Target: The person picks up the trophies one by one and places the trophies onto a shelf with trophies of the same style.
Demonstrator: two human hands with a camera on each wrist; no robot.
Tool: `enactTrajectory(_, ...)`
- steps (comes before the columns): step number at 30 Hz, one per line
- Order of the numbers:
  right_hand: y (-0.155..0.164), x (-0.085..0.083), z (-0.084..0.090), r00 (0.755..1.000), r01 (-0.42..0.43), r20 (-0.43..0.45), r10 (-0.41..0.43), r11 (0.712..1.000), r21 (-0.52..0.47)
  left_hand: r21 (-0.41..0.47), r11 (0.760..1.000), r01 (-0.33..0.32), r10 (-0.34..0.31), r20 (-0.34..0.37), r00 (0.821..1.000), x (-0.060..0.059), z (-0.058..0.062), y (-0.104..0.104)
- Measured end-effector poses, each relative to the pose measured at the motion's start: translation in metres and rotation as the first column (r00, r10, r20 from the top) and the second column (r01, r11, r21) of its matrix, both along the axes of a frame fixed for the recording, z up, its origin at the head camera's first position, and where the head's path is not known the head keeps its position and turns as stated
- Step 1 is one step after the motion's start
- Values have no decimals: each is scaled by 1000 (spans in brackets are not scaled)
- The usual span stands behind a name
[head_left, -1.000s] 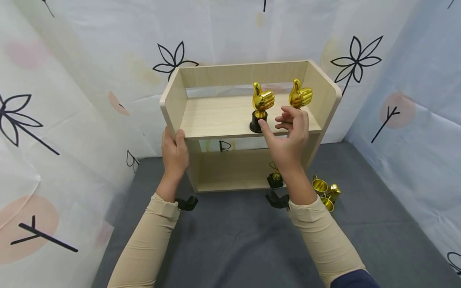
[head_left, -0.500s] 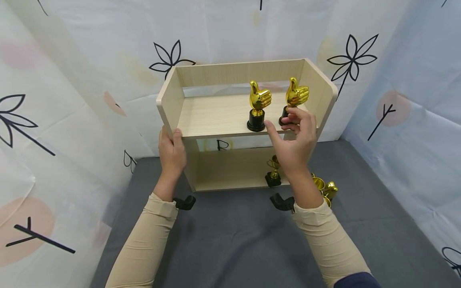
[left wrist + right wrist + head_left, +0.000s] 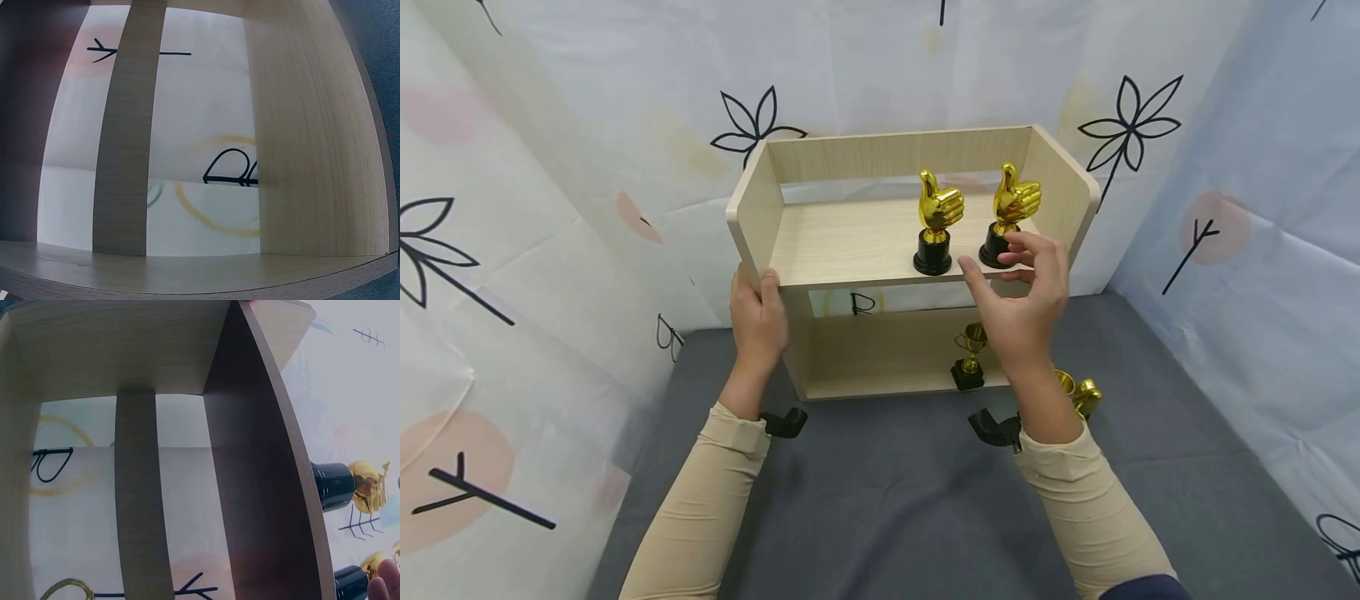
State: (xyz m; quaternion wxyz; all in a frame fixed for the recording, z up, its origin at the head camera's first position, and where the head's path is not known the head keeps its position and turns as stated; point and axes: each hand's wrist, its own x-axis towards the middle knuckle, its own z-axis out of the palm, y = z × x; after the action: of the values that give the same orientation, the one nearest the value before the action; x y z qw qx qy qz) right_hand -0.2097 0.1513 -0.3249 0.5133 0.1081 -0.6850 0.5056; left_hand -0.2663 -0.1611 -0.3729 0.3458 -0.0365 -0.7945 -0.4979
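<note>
A pale wooden two-tier shelf (image 3: 842,242) stands at the middle of the head view. My left hand (image 3: 760,321) grips its left side panel, thumb on the front edge. Two gold thumbs-up trophies on round black bases stand upright on the upper tier. One trophy (image 3: 937,218) is nearer the middle; the other trophy (image 3: 1013,202) is toward the right panel. My right hand (image 3: 1026,304) is in front of the right one, thumb and fingers apart, holding nothing; its fingertips overlap that base in the head view. In the right wrist view, fingertips (image 3: 382,584) show beside a black base (image 3: 351,584).
A small gold cup trophy (image 3: 970,358) on a square black base stands on the lower tier at right. Several gold trophies (image 3: 1084,396) lie on the grey tabletop (image 3: 887,500) right of the shelf, partly behind my right forearm. Patterned cloth (image 3: 940,67) hangs behind.
My right hand has moved right and slightly down, away from between the trophies, uncovering more of the right trophy's base. My left hand keeps its hold on the shelf.
</note>
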Motion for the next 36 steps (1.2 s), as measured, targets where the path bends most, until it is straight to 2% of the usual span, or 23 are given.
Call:
enactTrajectory(16,13,7,-3,1000,22,11,-22,999,-24,4,1000,7,-7,11,1000,1,0,0)
enactTrajectory(36,30,21,-8,998,66,10,-66,998,17,2,1000,15,-15,-1,1000,2,0,0)
